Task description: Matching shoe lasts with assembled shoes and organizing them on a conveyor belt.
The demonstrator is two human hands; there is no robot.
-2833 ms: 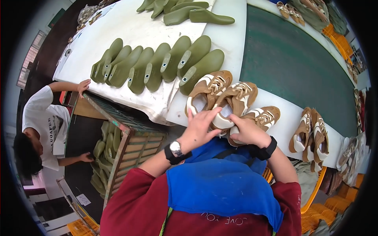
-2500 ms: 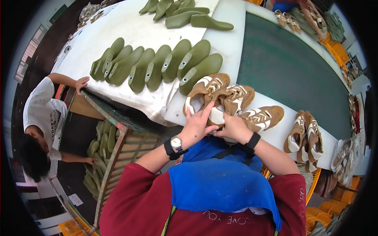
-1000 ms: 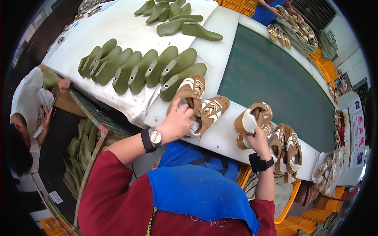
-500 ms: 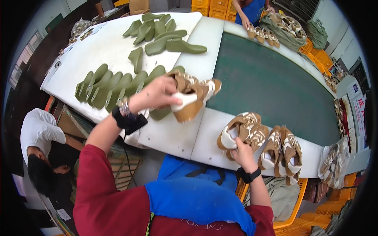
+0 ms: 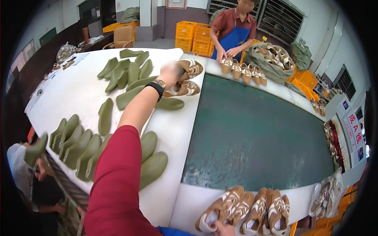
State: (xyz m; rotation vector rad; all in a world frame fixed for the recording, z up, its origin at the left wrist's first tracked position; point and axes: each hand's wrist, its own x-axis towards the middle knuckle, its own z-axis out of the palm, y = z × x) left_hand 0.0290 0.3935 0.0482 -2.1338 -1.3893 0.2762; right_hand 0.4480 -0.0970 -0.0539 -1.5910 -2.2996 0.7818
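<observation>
At the far end of my stretched left arm, my left hand [image 5: 170, 75] is at the heels of a pair of brown-and-white sneakers [image 5: 190, 70] on the white tabletop. Motion smears its fingers, so its grip is unclear. Low in the view, my right hand [image 5: 223, 229] pinches the heel of a brown-and-white sneaker [image 5: 214, 208]. This shoe stands in a row with several like it, among them another sneaker [image 5: 258, 212], on the white ledge beside the green belt. Part of the right hand is cut off by the lower edge.
Several green shoe lasts [image 5: 88, 151] line the table's near left, with more lasts [image 5: 122, 72] farther back. The green conveyor belt [image 5: 256, 137] runs to the right. Across it a co-worker [image 5: 232, 31] handles sneakers beside a full sack [image 5: 271, 55]. Another person holds a last [image 5: 36, 150] at left.
My left hand has carried the pair of sneakers away from me to the far part of the table. My right hand stays at the sneaker's heel. The head view has tilted up.
</observation>
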